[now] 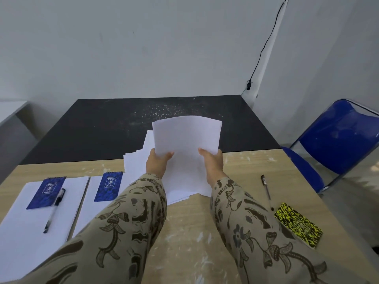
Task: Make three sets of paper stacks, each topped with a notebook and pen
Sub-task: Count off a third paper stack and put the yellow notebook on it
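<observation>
Both hands hold a bundle of white paper sheets (186, 136) lifted above the table; my left hand (157, 161) grips its left edge and my right hand (213, 162) its right edge. More loose white sheets (137, 160) lie under and behind the bundle. At the far left a paper stack (24, 222) carries a blue notebook (46, 192) and a pen (54, 210). Beside it a second paper stack (92, 210) carries another blue notebook (109, 186); my left sleeve hides much of it. A black pen (267, 191) and a yellow-black notebook (298, 224) lie on the right.
The wooden table (194, 232) meets a black tabletop (106, 128) behind it. A blue folding chair (336, 140) stands at the right. A black cable (264, 46) hangs down the wall corner. Grey walls close off the back.
</observation>
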